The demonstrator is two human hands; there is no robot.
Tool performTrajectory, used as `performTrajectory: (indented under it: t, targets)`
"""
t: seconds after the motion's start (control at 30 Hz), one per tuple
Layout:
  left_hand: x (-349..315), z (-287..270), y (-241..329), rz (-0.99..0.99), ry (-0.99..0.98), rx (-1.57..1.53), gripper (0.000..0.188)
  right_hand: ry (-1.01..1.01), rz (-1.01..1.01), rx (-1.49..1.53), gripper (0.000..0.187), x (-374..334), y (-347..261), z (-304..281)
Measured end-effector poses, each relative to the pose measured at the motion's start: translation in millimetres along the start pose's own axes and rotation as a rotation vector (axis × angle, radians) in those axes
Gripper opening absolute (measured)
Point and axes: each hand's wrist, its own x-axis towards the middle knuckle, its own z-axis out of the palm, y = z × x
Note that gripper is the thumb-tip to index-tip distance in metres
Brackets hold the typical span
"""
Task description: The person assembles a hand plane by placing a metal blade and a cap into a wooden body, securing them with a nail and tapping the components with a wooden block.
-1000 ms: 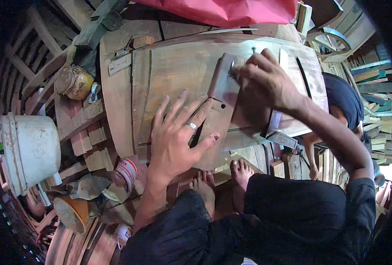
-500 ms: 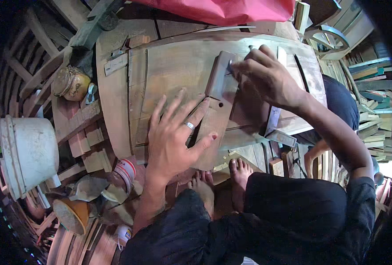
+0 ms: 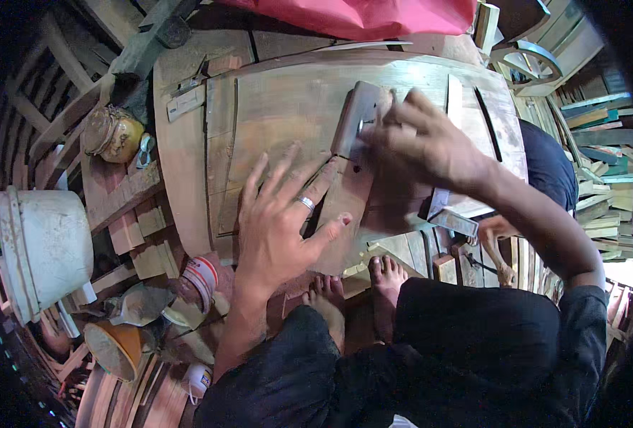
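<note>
My left hand (image 3: 282, 214) lies open on the wooden panel (image 3: 281, 100), fingers spread, a ring on one finger. Its index fingertip and thumb touch a narrow wooden piece (image 3: 339, 196) with a small round hole. At the far end of that piece sits a dark brown block (image 3: 358, 118) with a smooth, shiny face. My right hand (image 3: 431, 143) is closed and smeared by motion just right of the block. A small bright metal bit (image 3: 361, 125) shows near its fingertips; what the hand holds is mostly hidden.
A square-like tool (image 3: 455, 222) rests at the panel's near right edge, by another person's hand (image 3: 498, 230). To the left stand a glass jar (image 3: 120, 135), a white bucket (image 3: 54, 246) and an orange container (image 3: 117, 348). Red cloth (image 3: 359, 18) covers the far side.
My right hand has shifted slightly nearer, along the dark block. My left hand stays in place. The other person's hand has come further into view beside the square-like tool.
</note>
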Motion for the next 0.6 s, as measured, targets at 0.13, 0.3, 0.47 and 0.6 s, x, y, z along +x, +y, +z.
performTrajectory:
  t: [0.13, 0.3, 0.47, 0.6]
  targets:
    - [2.5, 0.4, 4.4, 0.004, 0.002, 0.003, 0.067, 0.063, 0.03, -0.057, 0.047, -2.9, 6.0, 5.5]
    - [-1.3, -2.0, 1.1, -0.011, -0.01, 0.015, 0.068, 0.031, 0.053, -0.017, 0.04, 3.1, 10.4, 5.6]
    - [-0.9, 0.1, 1.6, -0.004, -0.015, 0.012, 0.067, -0.026, -0.059, 0.001, 0.036, -2.3, -8.0, 13.0]
    - [0.4, -2.7, 2.2, -0.003, 0.004, 0.013, 0.068, 0.061, 0.106, -0.014, 0.042, -1.3, 19.3, 4.1]
